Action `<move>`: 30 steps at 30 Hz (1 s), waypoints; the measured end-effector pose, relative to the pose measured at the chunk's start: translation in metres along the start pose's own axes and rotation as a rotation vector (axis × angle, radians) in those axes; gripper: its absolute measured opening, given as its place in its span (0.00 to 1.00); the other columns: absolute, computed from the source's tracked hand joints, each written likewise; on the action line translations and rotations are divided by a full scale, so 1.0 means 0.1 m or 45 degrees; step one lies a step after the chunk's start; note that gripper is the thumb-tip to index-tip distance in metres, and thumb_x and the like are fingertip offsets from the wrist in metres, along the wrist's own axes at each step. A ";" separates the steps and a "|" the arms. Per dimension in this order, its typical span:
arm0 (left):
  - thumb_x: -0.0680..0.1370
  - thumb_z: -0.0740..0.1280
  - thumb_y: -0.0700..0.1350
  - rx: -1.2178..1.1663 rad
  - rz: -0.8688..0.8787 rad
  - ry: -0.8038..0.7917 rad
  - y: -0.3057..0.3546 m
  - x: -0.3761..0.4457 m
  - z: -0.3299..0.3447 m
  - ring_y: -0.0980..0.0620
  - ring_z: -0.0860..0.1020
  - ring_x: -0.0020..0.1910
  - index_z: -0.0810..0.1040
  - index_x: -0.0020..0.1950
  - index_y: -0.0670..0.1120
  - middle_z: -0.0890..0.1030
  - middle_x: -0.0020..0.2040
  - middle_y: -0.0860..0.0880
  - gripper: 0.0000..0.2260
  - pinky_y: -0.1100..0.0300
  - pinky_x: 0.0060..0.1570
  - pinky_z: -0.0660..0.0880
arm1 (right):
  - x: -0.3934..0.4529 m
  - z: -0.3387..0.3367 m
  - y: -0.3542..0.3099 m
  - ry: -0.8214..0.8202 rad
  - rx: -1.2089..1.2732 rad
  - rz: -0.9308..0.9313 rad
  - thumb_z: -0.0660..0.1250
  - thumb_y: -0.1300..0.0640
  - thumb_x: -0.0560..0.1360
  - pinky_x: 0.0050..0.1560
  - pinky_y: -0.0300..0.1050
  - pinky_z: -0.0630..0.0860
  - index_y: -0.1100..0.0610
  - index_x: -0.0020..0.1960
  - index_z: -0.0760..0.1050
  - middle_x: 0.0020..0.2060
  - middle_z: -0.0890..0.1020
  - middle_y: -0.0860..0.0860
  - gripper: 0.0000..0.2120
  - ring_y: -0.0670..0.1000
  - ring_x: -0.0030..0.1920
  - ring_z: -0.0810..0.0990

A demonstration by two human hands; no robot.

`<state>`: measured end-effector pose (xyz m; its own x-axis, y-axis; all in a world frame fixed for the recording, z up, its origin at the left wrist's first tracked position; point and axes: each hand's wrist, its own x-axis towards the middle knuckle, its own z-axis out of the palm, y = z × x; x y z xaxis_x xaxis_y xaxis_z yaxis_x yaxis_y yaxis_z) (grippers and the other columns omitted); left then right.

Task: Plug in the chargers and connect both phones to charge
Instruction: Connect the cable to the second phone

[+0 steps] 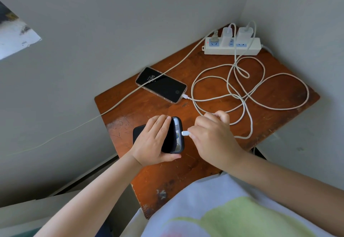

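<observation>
While my left hand (154, 140) is gripping the black phone (174, 136), my right hand (210, 134) is pinching the white connector (185, 133) at its port.

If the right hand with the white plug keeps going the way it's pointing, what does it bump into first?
The right hand aims its white plug left, at the bottom edge of the black-cased phone held by the left hand; probably its charging port.
</observation>
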<state>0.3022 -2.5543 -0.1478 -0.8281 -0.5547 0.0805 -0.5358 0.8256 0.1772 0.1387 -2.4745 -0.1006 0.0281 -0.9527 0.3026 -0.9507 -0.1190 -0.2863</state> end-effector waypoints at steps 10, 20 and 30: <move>0.74 0.46 0.69 -0.011 0.043 0.032 0.00 -0.01 0.05 0.35 0.79 0.48 0.66 0.60 0.38 0.81 0.52 0.36 0.36 0.46 0.45 0.78 | 0.01 0.02 0.10 -0.021 0.016 -0.096 0.77 0.65 0.60 0.45 0.53 0.77 0.59 0.32 0.82 0.27 0.83 0.55 0.04 0.52 0.31 0.81; 0.75 0.46 0.67 0.004 0.135 0.035 0.00 0.01 0.04 0.39 0.75 0.52 0.67 0.59 0.38 0.81 0.50 0.35 0.34 0.48 0.46 0.78 | -0.03 0.05 0.12 0.001 0.039 -0.097 0.78 0.66 0.58 0.45 0.53 0.76 0.59 0.32 0.82 0.27 0.83 0.55 0.06 0.52 0.31 0.82; 0.75 0.45 0.66 0.082 0.126 -0.166 -0.04 0.03 0.03 0.36 0.80 0.46 0.75 0.57 0.34 0.81 0.50 0.36 0.38 0.47 0.44 0.78 | -0.12 0.18 0.06 0.055 0.057 0.049 0.77 0.67 0.60 0.46 0.54 0.76 0.60 0.34 0.82 0.27 0.83 0.54 0.06 0.52 0.31 0.82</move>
<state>0.3010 -2.5588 -0.1510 -0.8896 -0.4553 -0.0344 -0.4562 0.8829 0.1114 0.1385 -2.4694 -0.1226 -0.0224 -0.9440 0.3291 -0.9360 -0.0959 -0.3386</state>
